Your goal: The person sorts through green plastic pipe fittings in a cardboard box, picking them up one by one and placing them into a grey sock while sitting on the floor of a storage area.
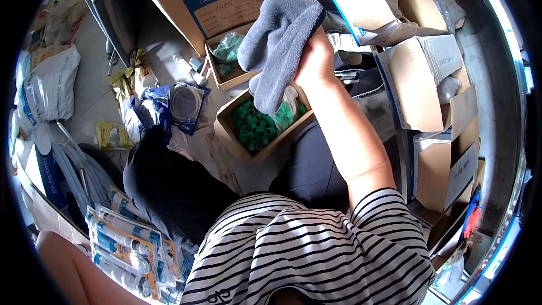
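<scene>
My right hand (316, 61) grips a folded grey plush cloth (281, 38), raised in front of me. Beneath the cloth, an open cardboard box (264, 151) holds several green plastic pipe fittings (256, 129). Part of those fittings lies in a clear plastic bag (286, 109), and the cloth hides the box's far edge. Just behind it, a shallower cardboard tray (230, 82) contains a bag of pale green pieces (228, 46). Only a bent piece of my left arm (67, 262) shows at the lower left; the hand itself is out of view.
A large carton (169, 4) stands ahead. Open cartons (413, 82) are stacked on the right, near dark shoes (360, 76). Leftward lie a coiled hose in a packet (186, 103), grey tubing (78, 173), blister-packed goods (127, 250) and a white plastic sack (53, 84).
</scene>
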A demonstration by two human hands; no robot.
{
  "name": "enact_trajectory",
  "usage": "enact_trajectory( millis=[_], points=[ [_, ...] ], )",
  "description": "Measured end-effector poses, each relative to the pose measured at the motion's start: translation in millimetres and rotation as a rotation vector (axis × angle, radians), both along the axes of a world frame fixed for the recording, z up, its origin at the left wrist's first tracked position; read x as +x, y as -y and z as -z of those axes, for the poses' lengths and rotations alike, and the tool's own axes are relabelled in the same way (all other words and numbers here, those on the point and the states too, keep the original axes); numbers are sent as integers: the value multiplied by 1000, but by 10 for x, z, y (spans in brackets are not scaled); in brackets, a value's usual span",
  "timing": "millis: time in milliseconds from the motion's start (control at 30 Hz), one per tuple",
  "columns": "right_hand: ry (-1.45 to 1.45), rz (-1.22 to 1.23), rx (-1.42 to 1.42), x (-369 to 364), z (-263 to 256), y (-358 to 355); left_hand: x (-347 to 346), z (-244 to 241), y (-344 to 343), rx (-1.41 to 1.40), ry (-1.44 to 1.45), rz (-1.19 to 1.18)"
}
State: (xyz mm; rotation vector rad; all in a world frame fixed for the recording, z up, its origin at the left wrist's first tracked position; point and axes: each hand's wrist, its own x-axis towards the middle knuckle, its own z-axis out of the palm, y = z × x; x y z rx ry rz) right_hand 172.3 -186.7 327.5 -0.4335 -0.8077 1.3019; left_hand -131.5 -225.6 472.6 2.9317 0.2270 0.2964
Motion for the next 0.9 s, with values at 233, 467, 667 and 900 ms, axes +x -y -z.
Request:
enact_trajectory(
  millis=[233, 467, 667, 900],
  points=[
    [-41, 34, -47, -74, 4, -27, 3, 35, -8, 9, -5, 2],
    [-5, 110, -26, 32, 12, -75, 63, 89, -86, 11, 15, 10],
    [101, 203, -100, 303, 29, -71, 234, 130, -327, -27, 30, 54],
    [-336, 319, -332, 192, -32, -263, 161, 179, -383, -47, 40, 39]
  ],
)
